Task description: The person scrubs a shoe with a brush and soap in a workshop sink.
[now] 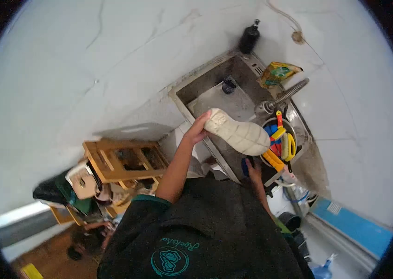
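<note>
While the left hand (198, 131) pinches one end of a pale shoe (238, 132), thumb and fingers closed around that tip, the shoe hangs over the steel sink (206, 81). I judge it is held there so drips fall into the basin. It is sole-up toward the camera and tilted, with its far end pointing at the faucet (285, 96).

Shoe look: off-white, long rounded sole with a shallow tread pattern and greyish marks along it. The upper is hidden behind the sole.

The right hand (253, 171) sits low at the near edge of the sink, just beside a small blue thing (245, 165). Fingers look curled, but whether they grip it I cannot tell — too small and dark.

Just past the shoe, below the faucet, coloured plastic pieces (280, 142) in yellow, red and blue stand packed in a round tub. A dark drain plug (229, 85) sits in the basin floor. A black bottle (249, 38) stands at the far corner and a yellow-green packet (278, 73) lies by the rim — both within reach of the basin. A wooden frame (124, 160) stands well apart on the left.
</note>
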### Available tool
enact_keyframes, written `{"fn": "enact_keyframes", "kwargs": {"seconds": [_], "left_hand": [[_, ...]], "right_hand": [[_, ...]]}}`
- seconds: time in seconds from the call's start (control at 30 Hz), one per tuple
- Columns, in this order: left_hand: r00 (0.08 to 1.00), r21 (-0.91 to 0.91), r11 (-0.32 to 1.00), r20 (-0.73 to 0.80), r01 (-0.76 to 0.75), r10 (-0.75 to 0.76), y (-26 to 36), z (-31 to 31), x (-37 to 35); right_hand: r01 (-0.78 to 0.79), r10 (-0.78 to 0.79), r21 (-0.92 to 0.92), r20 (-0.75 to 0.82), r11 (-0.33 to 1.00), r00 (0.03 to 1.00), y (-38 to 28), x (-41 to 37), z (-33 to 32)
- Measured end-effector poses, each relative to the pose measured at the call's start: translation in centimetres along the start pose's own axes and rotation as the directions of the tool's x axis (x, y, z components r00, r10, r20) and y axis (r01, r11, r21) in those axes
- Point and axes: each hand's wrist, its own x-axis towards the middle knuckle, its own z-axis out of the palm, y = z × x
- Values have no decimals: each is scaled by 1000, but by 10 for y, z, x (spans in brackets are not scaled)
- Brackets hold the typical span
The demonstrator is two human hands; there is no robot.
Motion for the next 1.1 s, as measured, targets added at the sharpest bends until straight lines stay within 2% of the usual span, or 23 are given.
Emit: {"fn": "enact_keyframes", "kwargs": {"seconds": [0.07, 0.1, 0.17, 0.27, 0.3, 0.37, 0.4, 0.43, 0.47, 0.5, 0.53, 0.57, 0.6, 0.63, 0.67, 0.73, 0.77, 0.83, 0.93, 1.03, 1.1], "left_hand": [[999, -72, 997, 47, -1, 5, -14, 16, -8], [998, -108, 994, 58, -9, 16, -21, 24, -12], [994, -202, 979, 102, -14, 35, -56, 21, 4], [999, -272, 962, 43, 26, -15, -76, 53, -17], [992, -324, 946, 123, 21, 21, -97, 49, -8], [999, -415, 910, 49, -2, 24, -117, 67, -13], [1000, -457, 889, -2, -28, 30, -130, 75, -13], [950, -353, 892, 31, -281, 312, -167, 74, 15], [960, -519, 832, 71, -196, 271, -171, 75, 6], [967, -663, 742, 111, -99, 229, -176, 77, -3], [973, -672, 732, 78, -109, 217, -177, 82, -7], [978, -681, 723, 45, -120, 205, -180, 85, -8], [981, -688, 713, 12, -132, 192, -189, 86, -2], [962, -702, 689, 23, -179, 273, -199, 88, 6], [959, -692, 695, 12, -196, 282, -202, 89, -2], [961, -673, 712, 10, -197, 276, -200, 96, -13], [967, -679, 708, -7, -192, 256, -199, 99, -16], [976, -703, 688, -40, -179, 214, -201, 107, -23], [968, -704, 666, -146, -245, 203, -204, 119, -27], [934, -661, 679, -100, -319, 342, -211, 121, -30], [947, -676, 678, -97, -289, 307, -214, 123, -28]], "right_hand": [[30, -30, -33, 2, 999, 1000, 9, 3, -1], [85, -81, 115, -34, 990, 996, -36, -21, -5], [-35, 38, 76, -46, 997, 998, -40, -27, -4], [-214, 212, 39, 55, 976, 976, -3, -13, -12], [-121, 115, 42, 115, 992, 987, 6, -12, -17], [44, -43, -16, 90, 999, 995, 26, -4, -24], [115, -114, -87, 17, 990, 993, 38, -1, -26], [189, -196, -153, -32, 970, 980, 48, 3, -22], [205, -221, -238, -39, 949, 975, 31, -8, -25], [305, -318, -229, -19, 924, 948, 14, -19, -25], [371, -382, -213, -12, 904, 924, 1, -37, -25], [336, -420, -422, -121, 842, 900, 16, -32, -21], [392, -460, -419, -72, 819, 885, 12, -41, -18], [440, -498, -414, -38, 797, 866, 5, -47, -21], [491, -539, -403, -9, 773, 842, 1, -57, -17], [563, -602, -384, 24, 732, 798, 5, -69, -12], [504, -549, -405, 8, 763, 836, 7, -68, -13], [545, -604, -384, -45, 745, 796, 6, -73, -11], [584, -654, -382, -76, 716, 752, 7, -75, -11], [599, -666, -380, -64, 705, 743, 9, -76, -11], [609, -672, -372, -56, 701, 739, 11, -76, -11]]}}
